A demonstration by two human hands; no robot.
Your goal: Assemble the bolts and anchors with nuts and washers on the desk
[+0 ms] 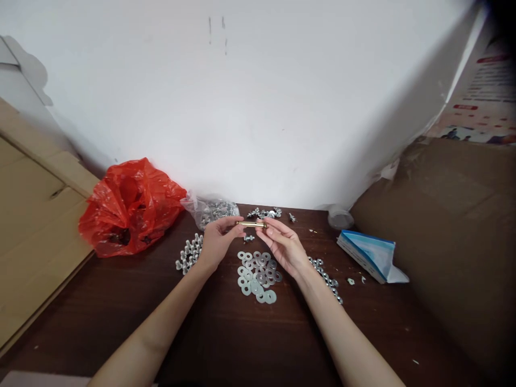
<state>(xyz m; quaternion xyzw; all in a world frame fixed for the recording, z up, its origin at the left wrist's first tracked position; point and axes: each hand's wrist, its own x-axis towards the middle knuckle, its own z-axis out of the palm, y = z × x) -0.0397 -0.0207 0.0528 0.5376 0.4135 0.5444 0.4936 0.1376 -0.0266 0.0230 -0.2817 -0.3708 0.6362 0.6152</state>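
Though blurry, poster text (465,107) beyond bolt (250,224)

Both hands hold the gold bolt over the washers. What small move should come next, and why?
Probably lower the right hand to the washers and pick one up, while the left hand holds the bolt. The bolt is held level at both ends, and the washers lie loose just beneath it.

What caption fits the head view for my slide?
Left hand and right hand hold a brass-coloured bolt above washers on a dark table.
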